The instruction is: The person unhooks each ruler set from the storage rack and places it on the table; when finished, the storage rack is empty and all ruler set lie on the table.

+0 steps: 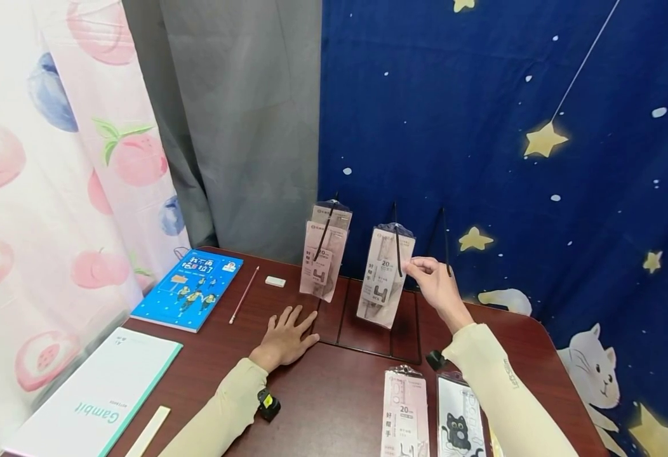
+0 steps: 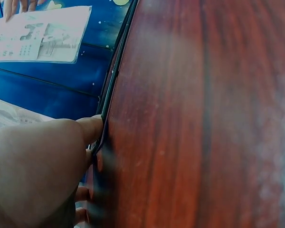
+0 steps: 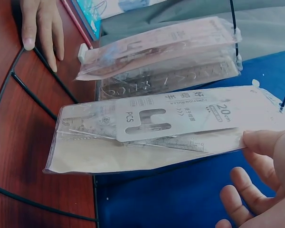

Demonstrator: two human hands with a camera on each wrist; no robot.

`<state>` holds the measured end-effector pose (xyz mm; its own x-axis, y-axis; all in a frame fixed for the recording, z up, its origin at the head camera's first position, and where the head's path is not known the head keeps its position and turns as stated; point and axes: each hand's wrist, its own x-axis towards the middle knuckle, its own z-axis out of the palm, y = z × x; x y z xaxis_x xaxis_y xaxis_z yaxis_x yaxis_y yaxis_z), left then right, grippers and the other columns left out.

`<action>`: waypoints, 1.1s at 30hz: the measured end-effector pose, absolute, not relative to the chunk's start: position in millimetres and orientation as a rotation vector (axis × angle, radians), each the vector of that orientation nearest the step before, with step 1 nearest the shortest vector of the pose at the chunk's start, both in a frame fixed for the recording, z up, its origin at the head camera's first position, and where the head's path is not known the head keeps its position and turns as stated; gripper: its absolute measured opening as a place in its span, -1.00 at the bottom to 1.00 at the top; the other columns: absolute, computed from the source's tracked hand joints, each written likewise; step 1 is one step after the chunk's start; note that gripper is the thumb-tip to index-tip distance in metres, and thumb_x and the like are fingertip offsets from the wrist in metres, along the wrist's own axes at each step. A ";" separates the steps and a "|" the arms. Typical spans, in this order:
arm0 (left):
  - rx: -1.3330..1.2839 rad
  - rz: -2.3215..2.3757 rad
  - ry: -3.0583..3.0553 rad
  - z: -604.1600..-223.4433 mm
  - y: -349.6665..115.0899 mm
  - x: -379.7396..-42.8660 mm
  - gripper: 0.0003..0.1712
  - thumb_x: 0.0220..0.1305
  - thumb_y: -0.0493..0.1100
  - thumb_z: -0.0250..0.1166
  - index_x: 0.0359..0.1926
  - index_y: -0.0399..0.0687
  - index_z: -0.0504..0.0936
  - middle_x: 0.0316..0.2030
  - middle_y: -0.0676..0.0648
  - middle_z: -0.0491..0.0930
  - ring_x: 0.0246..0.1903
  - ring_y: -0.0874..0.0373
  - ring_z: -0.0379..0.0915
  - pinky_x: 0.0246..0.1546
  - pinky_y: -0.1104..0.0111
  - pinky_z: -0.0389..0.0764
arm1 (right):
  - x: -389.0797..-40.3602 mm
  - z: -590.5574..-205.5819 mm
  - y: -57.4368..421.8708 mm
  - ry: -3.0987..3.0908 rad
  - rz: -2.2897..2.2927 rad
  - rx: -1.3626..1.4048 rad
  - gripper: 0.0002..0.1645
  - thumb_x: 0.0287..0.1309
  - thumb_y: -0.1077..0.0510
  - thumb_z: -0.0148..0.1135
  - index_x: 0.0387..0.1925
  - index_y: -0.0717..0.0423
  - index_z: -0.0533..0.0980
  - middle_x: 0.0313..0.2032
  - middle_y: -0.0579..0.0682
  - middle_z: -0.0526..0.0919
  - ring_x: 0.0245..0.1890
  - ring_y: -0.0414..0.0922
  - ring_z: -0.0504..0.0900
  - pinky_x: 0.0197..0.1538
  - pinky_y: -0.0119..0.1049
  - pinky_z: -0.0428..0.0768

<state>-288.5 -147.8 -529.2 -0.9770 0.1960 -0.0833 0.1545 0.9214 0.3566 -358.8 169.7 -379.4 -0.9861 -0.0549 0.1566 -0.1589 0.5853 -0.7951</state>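
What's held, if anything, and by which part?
The middle hanging ruler pack, pinched at its right side edge by the right hand. The left hand only touches the rack base.

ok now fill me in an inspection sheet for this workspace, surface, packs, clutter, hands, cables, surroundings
surface: red-brown wood-grain table
job's things: black wire rack; two packs on its left hook, one behind the other; one "20 cm" ruler pack on the middle hook; pink pack and cat-print pack lying on the table
clutter: blue book, Gambit notebook, pencil, white eraser, pale strip, all towards the left
hands: left hand rests at the rack's base; right hand pinches the edge of the middle-hook pack
cables: nothing seen
surroundings: fruit-print curtain, grey curtain, blue starry curtain
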 end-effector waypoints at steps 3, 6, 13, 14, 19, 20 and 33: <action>0.269 0.542 2.957 -530.6 -147.8 -289.0 -0.30 0.61 0.20 -0.01 0.62 0.13 0.19 0.62 -0.26 0.06 0.63 -0.27 -0.14 0.53 -0.29 -0.05 | -351.1 -379.3 171.6 -2.706 1.316 0.209 -0.54 0.39 -0.12 0.31 0.04 0.15 0.72 0.26 0.09 0.65 0.24 0.08 0.61 0.23 -0.09 0.54; 0.271 0.563 2.959 -533.3 -148.7 -290.0 -0.30 0.60 0.19 0.02 0.62 0.11 0.21 0.61 -0.27 0.07 0.63 -0.29 -0.14 0.53 -0.30 -0.06 | -343.9 -379.6 172.3 -2.712 1.277 0.232 -0.56 0.39 -0.12 0.31 -0.03 0.15 0.74 0.23 0.06 0.68 0.25 0.06 0.61 0.21 -0.09 0.54; 0.267 0.567 2.977 -543.2 -150.3 -293.8 -0.28 0.59 0.23 0.01 0.62 0.17 0.19 0.62 -0.25 0.05 0.64 -0.27 -0.16 0.53 -0.30 -0.07 | -326.8 -380.9 171.2 -2.711 1.326 0.233 -0.55 0.35 -0.14 0.35 -0.08 0.17 0.75 0.21 0.06 0.68 0.30 0.06 0.58 0.32 -0.02 0.52; 0.270 0.575 2.980 -544.1 -150.3 -294.2 -0.29 0.59 0.22 0.02 0.62 0.16 0.20 0.62 -0.25 0.06 0.63 -0.28 -0.15 0.53 -0.31 -0.07 | -324.3 -381.4 171.5 -2.707 1.337 0.237 -0.55 0.35 -0.14 0.36 -0.08 0.18 0.75 0.21 0.07 0.68 0.30 0.06 0.58 0.32 -0.01 0.52; 0.280 0.599 2.975 -544.0 -149.5 -294.1 -0.29 0.59 0.21 0.02 0.62 0.14 0.22 0.62 -0.27 0.06 0.63 -0.30 -0.15 0.52 -0.33 -0.07 | -307.4 -384.5 174.8 -2.700 1.399 0.243 -0.55 0.34 -0.13 0.37 -0.07 0.18 0.75 0.22 0.06 0.67 0.32 0.02 0.56 0.35 -0.01 0.49; 0.279 0.597 2.975 -544.5 -149.6 -294.0 -0.29 0.59 0.22 0.01 0.62 0.15 0.21 0.62 -0.27 0.06 0.63 -0.29 -0.15 0.53 -0.32 -0.07 | -303.1 -385.3 175.5 -2.703 1.409 0.243 -0.55 0.34 -0.13 0.38 -0.07 0.18 0.75 0.22 0.06 0.67 0.33 0.02 0.55 0.36 -0.01 0.48; 0.290 0.561 2.964 -531.3 -149.2 -289.4 -0.30 0.61 0.18 0.00 0.61 0.07 0.22 0.60 -0.29 0.08 0.62 -0.31 -0.12 0.52 -0.31 -0.05 | -255.7 -381.0 176.3 -2.720 1.365 0.182 -0.64 0.30 -0.11 0.42 -0.12 0.08 0.78 0.17 -0.03 0.71 0.22 -0.07 0.61 0.08 -0.56 0.51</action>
